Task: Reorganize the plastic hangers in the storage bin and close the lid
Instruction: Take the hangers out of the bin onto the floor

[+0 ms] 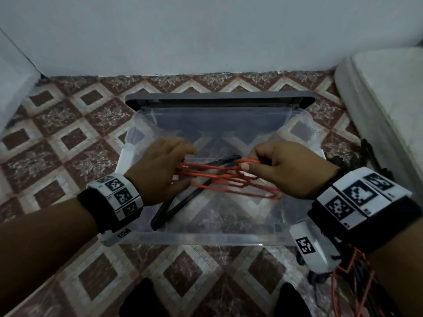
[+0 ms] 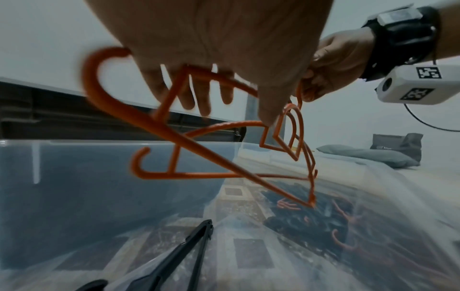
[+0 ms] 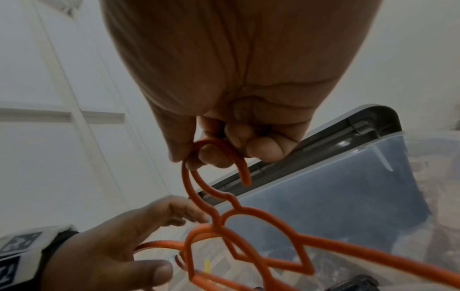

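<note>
**Orange hangers held over the open clear bin**

The patterned tile floor (image 1: 68, 124) fills most of the head view, with a pale wall (image 1: 206, 30) across the top and a white mattress edge (image 1: 384, 92) at the upper right. In the centre of the frame stands the clear storage bin (image 1: 206, 237), open at the top, its near rim running across the lower middle. Its grey lid (image 1: 219, 99) stands on edge behind the bin's far wall, in the upper middle of the frame.

Above the bin's middle, a bunch of orange hangers (image 1: 219, 179) lies roughly level between the two hands. On the bin's bottom, towards the lower left of its interior, lies a black hanger (image 1: 180, 204), partly under the orange ones. At the lower right edge of the frame, outside the bin, a tangle of more orange and black hangers (image 1: 352, 291) lies on the floor.

The left hand (image 1: 160, 168), centre left in the frame, grips the bunch at one end; the left wrist view shows the thumb and curled fingers around the orange bars. The right hand (image 1: 290, 170), centre right, pinches the orange hooks (image 3: 211, 157) between thumb and forefinger, with the other fingers curled in, as the right wrist view shows.
</note>
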`<state>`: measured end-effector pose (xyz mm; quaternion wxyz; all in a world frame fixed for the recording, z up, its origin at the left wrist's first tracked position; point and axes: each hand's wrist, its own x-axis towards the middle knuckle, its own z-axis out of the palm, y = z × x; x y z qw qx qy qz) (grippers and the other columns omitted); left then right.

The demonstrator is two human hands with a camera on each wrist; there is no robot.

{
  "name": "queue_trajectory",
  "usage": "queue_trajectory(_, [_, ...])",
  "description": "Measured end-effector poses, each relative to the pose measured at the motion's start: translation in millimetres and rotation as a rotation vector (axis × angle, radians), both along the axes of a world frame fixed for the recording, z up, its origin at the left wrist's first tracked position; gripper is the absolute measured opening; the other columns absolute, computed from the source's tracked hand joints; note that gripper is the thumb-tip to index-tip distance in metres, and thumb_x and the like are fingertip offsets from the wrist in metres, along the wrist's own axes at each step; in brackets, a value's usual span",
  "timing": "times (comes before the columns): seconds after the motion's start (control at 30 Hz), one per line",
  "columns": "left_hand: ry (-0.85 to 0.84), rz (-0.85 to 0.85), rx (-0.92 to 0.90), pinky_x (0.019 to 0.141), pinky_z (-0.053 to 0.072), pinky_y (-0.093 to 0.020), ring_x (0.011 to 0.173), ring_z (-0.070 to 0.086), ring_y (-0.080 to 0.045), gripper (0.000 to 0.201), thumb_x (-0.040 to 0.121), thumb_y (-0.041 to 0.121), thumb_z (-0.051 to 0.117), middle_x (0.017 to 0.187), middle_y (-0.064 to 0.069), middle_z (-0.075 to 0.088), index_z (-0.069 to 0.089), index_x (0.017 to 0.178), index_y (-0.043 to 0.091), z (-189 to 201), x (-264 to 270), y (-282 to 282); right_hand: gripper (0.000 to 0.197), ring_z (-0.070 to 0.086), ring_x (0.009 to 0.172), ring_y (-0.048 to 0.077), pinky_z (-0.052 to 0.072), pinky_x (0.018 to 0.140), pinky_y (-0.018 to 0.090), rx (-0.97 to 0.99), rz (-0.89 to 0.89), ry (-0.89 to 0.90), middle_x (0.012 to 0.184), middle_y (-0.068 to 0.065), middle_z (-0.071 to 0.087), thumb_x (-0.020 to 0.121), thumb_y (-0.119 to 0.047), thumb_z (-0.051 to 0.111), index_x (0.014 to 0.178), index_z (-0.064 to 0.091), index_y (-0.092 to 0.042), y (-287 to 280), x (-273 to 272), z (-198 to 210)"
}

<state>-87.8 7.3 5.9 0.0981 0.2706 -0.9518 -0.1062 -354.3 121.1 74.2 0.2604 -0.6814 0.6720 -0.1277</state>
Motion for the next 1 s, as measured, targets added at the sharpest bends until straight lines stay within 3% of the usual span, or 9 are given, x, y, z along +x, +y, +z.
queue_trajectory(0.07, [-0.101,-0.054,0.038,0.092,0.042,-0.037,0.101,0.056,-0.021,0.041,0.087,0.043,0.063,0.11,0.001,0.063,0.06,0.12,0.02,0,-10,1,0.033,0.054,0.059,0.013,0.044,0.062,0.035,0.012,0.017,-0.04,0.063,-0.003,0.056,0.093,-0.05,0.055,0.079,0.061,-0.02,-2,2,-3])
queue_trajectory(0.17, [-0.2,-0.065,0.173,0.071,0.046,-0.033,0.079,0.058,-0.022,0.014,0.093,0.036,0.053,0.082,0.008,0.057,0.06,0.099,0.025,-8,-18,8,0.032,0.049,0.054,0.006,0.042,0.058,0.03,0.005,0.007,-0.083,0.059,-0.007,0.053,0.091,-0.05,0.056,0.077,0.06,-0.022,-1,0,-5])
queue_trajectory(0.27, [-0.182,0.014,0.269,0.064,0.049,-0.033,0.068,0.059,-0.018,0.017,0.094,0.042,0.053,0.077,0.007,0.06,0.057,0.091,0.026,-14,-15,11,0.028,0.05,0.057,0.004,0.037,0.057,0.023,0.02,0.034,-0.062,0.061,-0.011,0.054,0.088,-0.048,0.061,0.077,0.06,-0.023,2,-6,-4])
queue_trajectory(0.37, [-0.148,0.011,0.394,0.059,0.047,-0.03,0.059,0.055,-0.01,0.032,0.087,0.061,0.049,0.066,0.007,0.058,0.055,0.079,0.03,-10,-14,11,0.02,0.053,0.066,0.005,0.038,0.063,0.027,0.027,0.057,0.029,0.072,-0.011,0.058,0.091,-0.042,0.06,0.081,0.059,-0.026,7,-12,-6])
queue_trajectory(0.43, [-0.188,0.001,0.49,0.059,0.045,-0.025,0.06,0.054,-0.006,0.038,0.085,0.068,0.039,0.068,0.008,0.058,0.054,0.08,0.033,-7,-16,9,0.018,0.055,0.072,0.01,0.043,0.068,0.029,0.006,0.036,0.072,0.077,-0.01,0.06,0.092,-0.04,0.059,0.086,0.062,-0.024,8,-16,-7])
queue_trajectory(0.53, [-0.24,-0.006,0.658,0.062,0.042,-0.02,0.062,0.053,-0.002,0.032,0.094,0.06,0.037,0.073,0.014,0.059,0.055,0.085,0.035,-6,-21,7,0.013,0.052,0.071,0.003,0.042,0.071,0.026,-0.019,-0.007,0.068,0.08,-0.013,0.059,0.092,-0.036,0.063,0.09,0.067,-0.024,10,-23,-9])
queue_trajectory(0.63, [-0.289,-0.005,0.725,0.063,0.051,-0.028,0.06,0.056,-0.007,0.025,0.099,0.048,0.043,0.073,0.006,0.063,0.055,0.088,0.029,-6,-34,5,0.006,0.053,0.075,0.008,0.046,0.076,0.028,0.008,-0.059,0.061,0.091,-0.007,0.064,0.09,-0.025,0.066,0.094,0.069,-0.023,11,-32,-17])
queue_trajectory(0.83, [-0.333,0.033,0.51,0.07,0.039,-0.027,0.075,0.053,-0.018,0.019,0.102,0.034,0.043,0.079,0.006,0.055,0.053,0.094,0.019,-30,-89,-6,0.034,0.055,0.093,0.01,0.038,0.08,0.021,0.072,-0.37,0.092,0.118,-0.007,0.062,0.091,-0.021,0.063,0.124,0.061,-0.029,12,-70,-27])
queue_trajectory(1.0, [-0.326,0.048,0.346,0.08,0.041,-0.03,0.093,0.057,-0.028,0.027,0.102,0.03,0.041,0.121,-0.013,0.061,0.052,0.12,0.013,-84,-128,-6,0.03,0.054,0.094,0.009,0.036,0.081,0.021,0.058,-0.443,0.078,0.117,-0.007,0.065,0.093,-0.022,0.061,0.122,0.062,-0.03,15,-87,-30])
